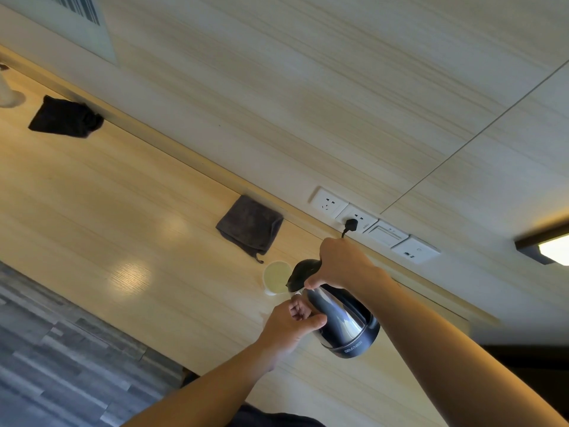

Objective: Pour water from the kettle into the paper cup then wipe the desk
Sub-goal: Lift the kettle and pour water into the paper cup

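Observation:
A steel kettle (341, 322) with a black lid and base hangs tilted above the wooden desk (123, 211), its spout end toward a white paper cup (275, 277). My right hand (340, 263) grips the kettle's handle from above. My left hand (295, 323) is curled against the kettle's side, just below the spout. The cup stands upright right beside the kettle's lid and shows pale liquid inside. A folded grey cloth (251, 226) lies on the desk behind the cup, near the wall.
A black cloth (66, 117) lies at the far left by a white object (7, 90). Wall sockets (328, 202) sit behind the kettle, one holding a black plug (351, 224). The desk's front edge runs past grey floor (61, 349). A lamp (551, 246) is at right.

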`<control>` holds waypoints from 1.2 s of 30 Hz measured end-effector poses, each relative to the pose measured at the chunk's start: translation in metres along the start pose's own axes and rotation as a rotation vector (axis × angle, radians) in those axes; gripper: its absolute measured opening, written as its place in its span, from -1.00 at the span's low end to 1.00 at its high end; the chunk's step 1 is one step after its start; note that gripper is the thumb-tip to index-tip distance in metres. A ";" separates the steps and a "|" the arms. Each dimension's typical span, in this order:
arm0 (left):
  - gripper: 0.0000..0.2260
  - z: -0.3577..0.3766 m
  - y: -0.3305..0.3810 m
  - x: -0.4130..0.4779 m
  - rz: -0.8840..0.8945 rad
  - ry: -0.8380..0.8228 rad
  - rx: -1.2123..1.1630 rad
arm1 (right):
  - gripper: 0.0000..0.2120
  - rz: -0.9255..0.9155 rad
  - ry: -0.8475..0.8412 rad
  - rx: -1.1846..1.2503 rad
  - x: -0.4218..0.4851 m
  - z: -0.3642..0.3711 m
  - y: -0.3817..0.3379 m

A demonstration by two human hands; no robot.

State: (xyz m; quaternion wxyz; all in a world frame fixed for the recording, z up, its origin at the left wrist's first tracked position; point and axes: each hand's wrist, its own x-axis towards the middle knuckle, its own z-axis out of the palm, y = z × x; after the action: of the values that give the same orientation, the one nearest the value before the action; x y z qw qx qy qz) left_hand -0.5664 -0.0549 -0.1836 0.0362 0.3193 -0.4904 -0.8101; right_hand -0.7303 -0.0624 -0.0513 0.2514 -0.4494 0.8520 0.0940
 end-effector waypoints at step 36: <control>-0.38 0.103 -0.031 0.035 0.560 0.178 0.976 | -0.48 0.111 0.528 1.013 -0.119 0.133 0.192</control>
State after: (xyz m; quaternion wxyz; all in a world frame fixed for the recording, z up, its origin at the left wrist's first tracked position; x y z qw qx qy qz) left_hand -0.6437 0.0273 -0.1934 0.1391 0.2238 -0.8689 -0.4190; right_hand -0.7851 0.1858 -0.1173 0.2087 -0.2356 0.8470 -0.4285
